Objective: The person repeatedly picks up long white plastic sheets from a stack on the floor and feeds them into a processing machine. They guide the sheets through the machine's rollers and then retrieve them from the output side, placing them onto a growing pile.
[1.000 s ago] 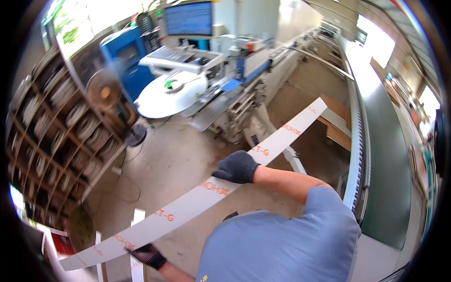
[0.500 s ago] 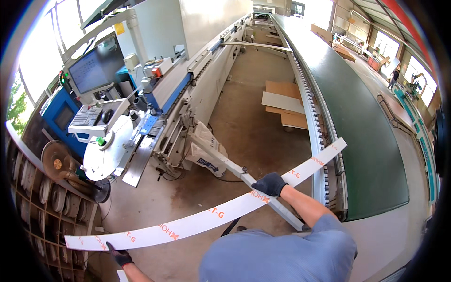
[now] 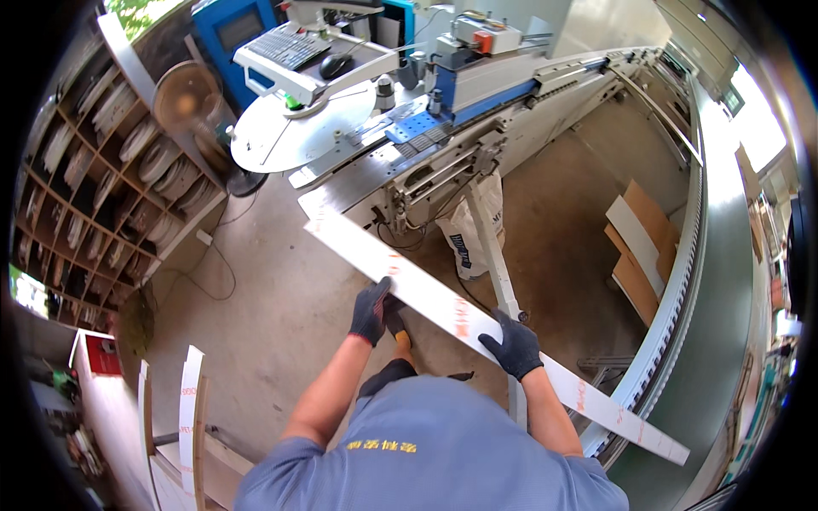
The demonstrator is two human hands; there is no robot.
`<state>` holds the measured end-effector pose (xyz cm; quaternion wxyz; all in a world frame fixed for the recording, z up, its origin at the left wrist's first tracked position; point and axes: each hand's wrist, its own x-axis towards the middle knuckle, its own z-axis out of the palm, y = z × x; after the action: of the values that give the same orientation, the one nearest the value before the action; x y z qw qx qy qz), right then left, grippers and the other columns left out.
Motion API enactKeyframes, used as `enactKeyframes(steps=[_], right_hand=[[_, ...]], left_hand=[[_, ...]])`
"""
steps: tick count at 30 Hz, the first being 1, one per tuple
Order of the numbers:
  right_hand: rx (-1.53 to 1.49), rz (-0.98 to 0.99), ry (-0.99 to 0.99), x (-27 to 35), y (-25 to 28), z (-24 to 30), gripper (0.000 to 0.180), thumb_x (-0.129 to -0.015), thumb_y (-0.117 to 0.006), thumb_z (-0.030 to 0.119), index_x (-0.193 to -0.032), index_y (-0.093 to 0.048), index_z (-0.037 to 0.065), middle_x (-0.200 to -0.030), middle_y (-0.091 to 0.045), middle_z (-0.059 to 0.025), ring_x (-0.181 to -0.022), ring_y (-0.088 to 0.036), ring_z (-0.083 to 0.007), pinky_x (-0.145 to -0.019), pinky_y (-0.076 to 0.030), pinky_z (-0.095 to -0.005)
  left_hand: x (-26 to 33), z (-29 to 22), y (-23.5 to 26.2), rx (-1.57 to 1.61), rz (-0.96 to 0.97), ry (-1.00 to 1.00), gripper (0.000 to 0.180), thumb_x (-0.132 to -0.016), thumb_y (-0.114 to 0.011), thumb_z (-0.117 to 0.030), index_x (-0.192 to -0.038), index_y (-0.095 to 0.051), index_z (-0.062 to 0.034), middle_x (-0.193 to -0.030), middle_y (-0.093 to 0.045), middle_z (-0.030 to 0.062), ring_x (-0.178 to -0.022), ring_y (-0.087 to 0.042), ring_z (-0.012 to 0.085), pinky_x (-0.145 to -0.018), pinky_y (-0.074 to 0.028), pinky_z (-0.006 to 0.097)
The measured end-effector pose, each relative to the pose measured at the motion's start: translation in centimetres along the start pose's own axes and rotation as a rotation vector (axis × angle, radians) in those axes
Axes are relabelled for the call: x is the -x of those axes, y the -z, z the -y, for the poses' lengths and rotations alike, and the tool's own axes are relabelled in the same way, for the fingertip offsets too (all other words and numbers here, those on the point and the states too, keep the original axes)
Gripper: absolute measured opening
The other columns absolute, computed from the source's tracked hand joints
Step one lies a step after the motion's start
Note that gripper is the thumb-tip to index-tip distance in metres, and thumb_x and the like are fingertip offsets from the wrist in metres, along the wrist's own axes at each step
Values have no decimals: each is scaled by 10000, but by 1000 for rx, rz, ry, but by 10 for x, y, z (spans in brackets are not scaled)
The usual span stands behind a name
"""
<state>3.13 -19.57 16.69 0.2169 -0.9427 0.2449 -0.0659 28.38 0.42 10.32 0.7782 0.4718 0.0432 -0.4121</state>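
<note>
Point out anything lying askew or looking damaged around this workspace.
The flat brown and white boards lie askew, overlapping at uneven angles beside the long green-surfaced bed, unlike a squared stack. The long white strip with orange print shows no visible damage.

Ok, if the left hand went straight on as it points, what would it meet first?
The left hand would likely meet the white strip first; the two seem to touch, though depth is unclear.

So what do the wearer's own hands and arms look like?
Left hand and right hand: dark fabric-looking gloves, the left cuff edged red. Forearms bare below short blue-grey sleeves. Shirt matches, with yellow lettering.
</note>
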Motion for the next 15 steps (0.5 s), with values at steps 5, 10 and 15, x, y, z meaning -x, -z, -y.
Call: enactKeyframes(steps=[5, 10, 15], right_hand=[[63, 242, -30, -64, 7, 9, 1071, -673, -784, 585, -1499, -318, 87, -1191, -607, -165, -1089, -600, -352, -942, -466, -470], [152, 181, 62, -141, -22, 16, 1111, -628, -820, 553, -1522, -299, 148, -1237, -541, -178, -1102, -566, -373, -929, -469, -474], [109, 222, 2, -211, -37, 31, 926, -719, -766, 429, -1505, -347, 174, -1172, -562, -205, -1043, -585, -392, -876, -489, -477]], left_hand=[[-75, 4, -31, 29, 82, 186, 350, -917, -679, -244, -1122, -632, 36, -1040, -687, 122, -884, -683, 212, -791, -571, 355], [-136, 1, -46, 52, 164, 155, 318, -914, -679, -235, -1085, -649, 32, -996, -695, 116, -846, -689, 213, -773, -574, 349], [-210, 12, -22, -6, 141, 128, 325, -902, -683, -210, -1140, -637, 7, -1057, -687, 99, -940, -673, 200, -862, -546, 354]])
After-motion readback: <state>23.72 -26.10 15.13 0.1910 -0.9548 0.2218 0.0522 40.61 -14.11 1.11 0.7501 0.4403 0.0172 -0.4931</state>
